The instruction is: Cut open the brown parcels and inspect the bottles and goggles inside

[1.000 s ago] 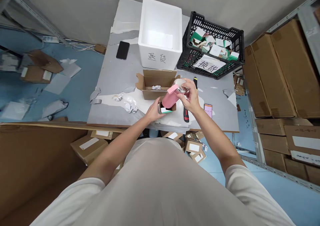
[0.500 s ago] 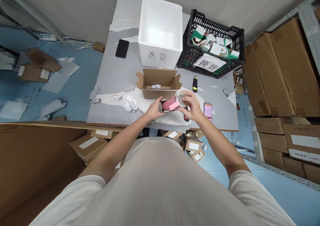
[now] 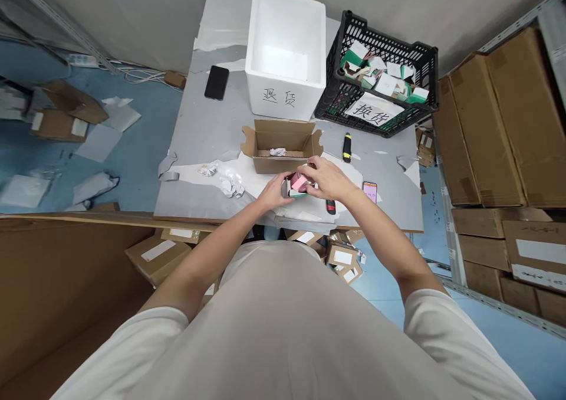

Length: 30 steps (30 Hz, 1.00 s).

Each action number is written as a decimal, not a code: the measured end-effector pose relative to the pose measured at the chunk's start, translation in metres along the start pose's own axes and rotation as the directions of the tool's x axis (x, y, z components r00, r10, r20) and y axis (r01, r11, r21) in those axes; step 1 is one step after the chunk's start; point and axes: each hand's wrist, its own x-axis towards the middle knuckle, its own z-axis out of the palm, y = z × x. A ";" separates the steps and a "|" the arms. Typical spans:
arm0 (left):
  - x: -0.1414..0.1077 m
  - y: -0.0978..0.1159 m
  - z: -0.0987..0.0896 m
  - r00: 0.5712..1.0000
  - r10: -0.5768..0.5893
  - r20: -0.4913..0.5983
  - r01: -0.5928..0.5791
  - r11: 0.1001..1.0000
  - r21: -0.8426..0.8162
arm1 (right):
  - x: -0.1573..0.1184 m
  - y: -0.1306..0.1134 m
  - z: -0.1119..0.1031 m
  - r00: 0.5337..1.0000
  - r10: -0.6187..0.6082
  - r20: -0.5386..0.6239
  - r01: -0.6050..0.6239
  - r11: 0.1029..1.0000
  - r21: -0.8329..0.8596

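Note:
A small white and green box [image 3: 288,192] is gripped at its left side by my left hand [image 3: 273,193]. Inside it lies a pink cylindrical item [image 3: 299,181], mostly sunk between the walls. My right hand [image 3: 326,179] has its fingers closed on the right end of the pink item, hiding that end. Just behind both hands stands an open brown carton [image 3: 283,165] with a crumpled bit of white paper [image 3: 277,151] in it.
A white foam box [image 3: 285,102] and a black crate [image 3: 380,123] of small cartons stand at the back. A black phone [image 3: 216,83], a lit phone [image 3: 369,192], a yellow-black cutter [image 3: 347,148], a red-black tool [image 3: 331,206] and crumpled paper [image 3: 232,186] lie on the table [image 3: 190,202].
The pink item has gone down into the small box, and its silver end no longer shows. My right hand has moved left with it, over the box.

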 end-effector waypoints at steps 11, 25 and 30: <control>-0.002 -0.006 0.001 1.000 0.008 0.024 -0.008 0.999 0.033 | 0.000 -0.012 0.034 0.995 0.048 0.083 -0.034 0.987 -0.159; -0.005 -0.026 -0.002 0.986 0.152 0.066 -0.162 0.967 0.196 | -0.030 0.008 0.069 0.994 0.037 -0.107 -0.036 0.999 0.011; -0.011 -0.032 0.001 0.976 0.202 0.076 -0.216 0.932 0.292 | -0.052 0.013 0.096 0.849 0.364 -0.382 -0.173 0.876 0.450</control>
